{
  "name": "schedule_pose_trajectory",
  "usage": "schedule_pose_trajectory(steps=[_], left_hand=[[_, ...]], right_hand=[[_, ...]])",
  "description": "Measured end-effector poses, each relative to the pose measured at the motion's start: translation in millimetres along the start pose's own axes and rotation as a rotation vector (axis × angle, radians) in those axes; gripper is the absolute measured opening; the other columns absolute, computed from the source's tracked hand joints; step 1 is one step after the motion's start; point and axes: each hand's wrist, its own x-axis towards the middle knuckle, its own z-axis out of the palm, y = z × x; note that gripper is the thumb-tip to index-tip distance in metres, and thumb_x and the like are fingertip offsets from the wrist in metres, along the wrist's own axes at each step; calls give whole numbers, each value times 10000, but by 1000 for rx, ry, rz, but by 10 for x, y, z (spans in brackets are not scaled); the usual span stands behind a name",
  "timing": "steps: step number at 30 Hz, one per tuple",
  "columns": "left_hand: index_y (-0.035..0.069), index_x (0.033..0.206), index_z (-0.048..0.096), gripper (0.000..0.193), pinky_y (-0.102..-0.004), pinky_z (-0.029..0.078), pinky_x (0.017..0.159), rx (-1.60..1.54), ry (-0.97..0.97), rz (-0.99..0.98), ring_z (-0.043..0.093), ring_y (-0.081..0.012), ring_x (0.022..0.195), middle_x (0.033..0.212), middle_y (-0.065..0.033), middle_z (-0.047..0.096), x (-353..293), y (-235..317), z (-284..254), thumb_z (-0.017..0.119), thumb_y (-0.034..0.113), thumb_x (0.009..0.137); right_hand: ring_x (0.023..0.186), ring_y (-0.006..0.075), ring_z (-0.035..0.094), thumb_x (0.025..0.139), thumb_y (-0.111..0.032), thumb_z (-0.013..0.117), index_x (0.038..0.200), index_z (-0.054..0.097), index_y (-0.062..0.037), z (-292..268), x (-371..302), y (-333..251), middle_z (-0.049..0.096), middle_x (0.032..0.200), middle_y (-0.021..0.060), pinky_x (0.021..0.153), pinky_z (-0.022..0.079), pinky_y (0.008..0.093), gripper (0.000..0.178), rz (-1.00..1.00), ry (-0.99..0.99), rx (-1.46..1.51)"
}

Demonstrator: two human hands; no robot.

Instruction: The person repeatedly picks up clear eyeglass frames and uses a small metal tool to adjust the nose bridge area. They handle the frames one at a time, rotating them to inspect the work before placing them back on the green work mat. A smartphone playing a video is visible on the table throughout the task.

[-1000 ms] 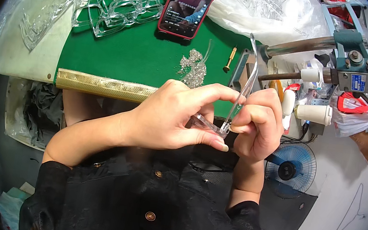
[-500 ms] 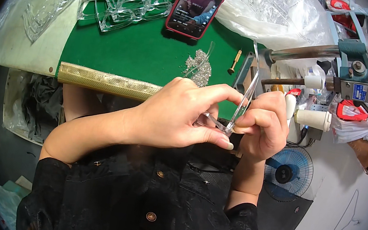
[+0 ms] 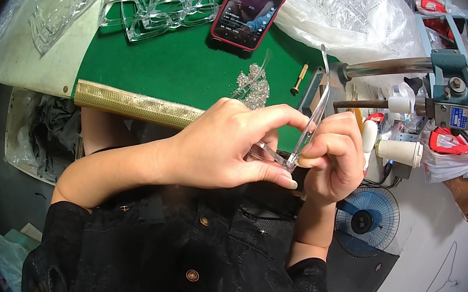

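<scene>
Just over the near edge of the table (image 3: 66, 74), a clear glasses frame (image 3: 309, 131) is held up between both hands. By the left hand (image 3: 219, 144) it is gripped at one corner: the thumb is set on the side nearest the body, the forefinger is stretched out to the temple (image 3: 326, 90), and the front (image 3: 270, 152) is partly hidden by the fingers. This hold seems chosen so that the corner is steadied and left bare to the right. By the right hand (image 3: 336, 153), the temple's base is met with thumb and forefinger pinched and the other fingers curled in; whether some small part is held there too cannot be told.

The temple's long axis is directed away from the body and slightly rightward, its tip pointed at the far side and bent back to the left. From the corner, the front is angled leftward, toward the left palm.

On the green mat (image 3: 155, 68), metal bits (image 3: 258, 93) are piled just past the hands, presumably for easy reach, with a brass tool (image 3: 299, 79) laid to their right. Farther off, the phone (image 3: 251, 12) is turned with its screen to the person, probably for watching. Other frames (image 3: 163, 7) are heaped at far left, apparently out of the way.
</scene>
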Motion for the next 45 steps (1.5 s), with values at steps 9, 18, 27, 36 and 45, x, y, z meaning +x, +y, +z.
schedule_pose_trajectory(steps=[9, 18, 27, 36, 45], left_hand=[[17, 1241, 524, 556, -204, 471, 623, -125, 4, -54, 649, -90, 617, 662, -49, 664, 11, 25, 6, 778, 131, 759], [-6, 1248, 512, 581, -204, 477, 616, -139, 21, -32, 645, -81, 633, 685, -54, 663, 8, -4, 17, 785, 107, 748], [-2, 1244, 507, 594, -224, 492, 606, 63, 49, 42, 658, -119, 619, 679, -76, 664, 17, -11, 5, 791, 121, 737], [27, 1245, 516, 588, -224, 488, 595, 28, 19, 39, 652, -112, 601, 650, -57, 654, 46, -11, -4, 793, 116, 733], [37, 1305, 434, 595, -248, 502, 706, -58, 50, 4, 624, -94, 703, 743, -49, 633, 237, -37, 109, 714, 12, 781]], right_hand=[[691, 184, 515, 807, -353, 666, 742, 593, -86, 78, -41, -15, 552, 743, 21, 633, 404, 300, 285, 27, 83, 16], [691, 183, 515, 806, -339, 678, 737, 601, -77, 99, -65, -26, 557, 738, 25, 637, 405, 297, 282, 38, 109, 68], [703, 181, 514, 762, -212, 733, 745, 596, -54, 144, -106, -4, 556, 739, 43, 637, 408, 284, 210, 114, 171, 185], [703, 151, 510, 623, -64, 808, 734, 589, -37, 32, -64, 74, 546, 749, 40, 625, 394, 252, 247, 229, 95, 408], [756, 118, 529, 741, -126, 767, 915, 627, 38, 25, -153, 99, 570, 824, 43, 699, 419, 229, 277, 373, 212, 573]])
